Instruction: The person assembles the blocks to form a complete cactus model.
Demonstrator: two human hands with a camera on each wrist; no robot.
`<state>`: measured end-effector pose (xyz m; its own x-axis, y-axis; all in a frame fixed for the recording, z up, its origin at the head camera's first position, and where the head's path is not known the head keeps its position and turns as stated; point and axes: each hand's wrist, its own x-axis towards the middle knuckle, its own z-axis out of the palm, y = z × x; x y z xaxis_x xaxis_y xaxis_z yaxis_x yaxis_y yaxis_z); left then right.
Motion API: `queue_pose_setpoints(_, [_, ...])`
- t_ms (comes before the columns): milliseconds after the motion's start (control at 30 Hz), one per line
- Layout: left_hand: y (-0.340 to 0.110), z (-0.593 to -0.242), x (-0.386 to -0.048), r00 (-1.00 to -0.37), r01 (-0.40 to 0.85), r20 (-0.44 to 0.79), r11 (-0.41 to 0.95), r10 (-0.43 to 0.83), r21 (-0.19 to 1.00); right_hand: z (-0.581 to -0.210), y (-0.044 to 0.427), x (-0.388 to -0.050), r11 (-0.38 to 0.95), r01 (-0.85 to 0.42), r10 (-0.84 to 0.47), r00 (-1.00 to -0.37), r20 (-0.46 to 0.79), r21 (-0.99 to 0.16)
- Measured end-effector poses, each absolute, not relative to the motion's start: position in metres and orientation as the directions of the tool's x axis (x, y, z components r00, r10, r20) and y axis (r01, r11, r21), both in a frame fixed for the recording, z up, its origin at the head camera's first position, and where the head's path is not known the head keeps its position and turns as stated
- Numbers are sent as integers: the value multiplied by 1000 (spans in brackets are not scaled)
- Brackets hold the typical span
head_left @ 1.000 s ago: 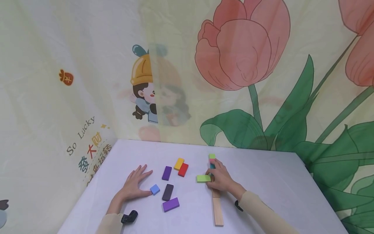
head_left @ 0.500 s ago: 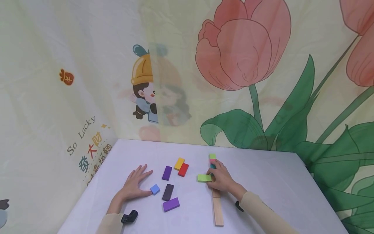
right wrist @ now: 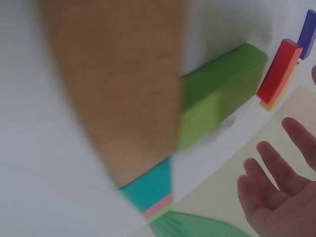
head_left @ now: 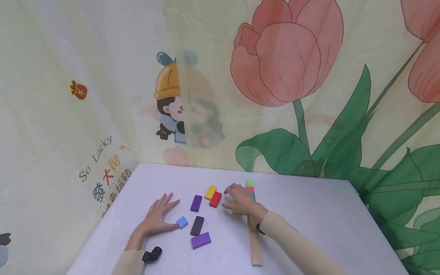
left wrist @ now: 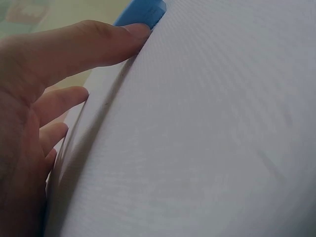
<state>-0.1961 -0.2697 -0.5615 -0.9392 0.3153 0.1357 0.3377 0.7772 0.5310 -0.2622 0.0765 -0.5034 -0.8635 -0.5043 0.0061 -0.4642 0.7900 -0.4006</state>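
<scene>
My left hand (head_left: 158, 215) rests on the table at the left with fingers spread. Its thumb tip touches or nearly touches a small blue block (head_left: 182, 222); in the left wrist view the thumb lies against that blue block (left wrist: 143, 12). Over the row of blocks reaches my right hand (head_left: 239, 199), fingers loosely bent and holding nothing, a little right of the red block (head_left: 215, 199). Under it a green block (right wrist: 224, 96) is mostly hidden in the head view; the right wrist view shows it lying against the side of the wooden block (right wrist: 123, 84).
The row continues with teal (right wrist: 153, 185), pink (head_left: 250, 189) and light green (head_left: 249, 183) blocks at its far end and wood (head_left: 256, 250) at the near end. Yellow (head_left: 211, 192), purple (head_left: 196, 203), black (head_left: 197, 225) and second purple (head_left: 201, 240) blocks lie between the hands.
My right hand has let go of the green block and moved left, away from the row toward the red block. The left hand stays in place.
</scene>
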Motion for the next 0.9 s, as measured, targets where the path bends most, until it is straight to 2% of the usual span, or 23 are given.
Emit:
queue_pose_setpoints(300, [-270, -561, -194, -941, 331, 130, 779, 311, 533, -503, 31, -276, 848, -424, -478, -871, -113, -318])
queue_pose_setpoints(467, [-271, -560, -194, -942, 330, 133, 782, 308, 528, -510, 19, -278, 861, -402, -463, -873, -151, -312])
queue_pose_setpoints(633, [-270, -560, -194, -939, 339, 140, 782, 313, 523, -512, 15, -278, 864, -393, -449, -885, -127, -315])
queue_pose_setpoints(900, [-267, -558, -194, -940, 336, 141, 772, 311, 540, -507, 18, -276, 884, -271, -331, -938, -100, -382])
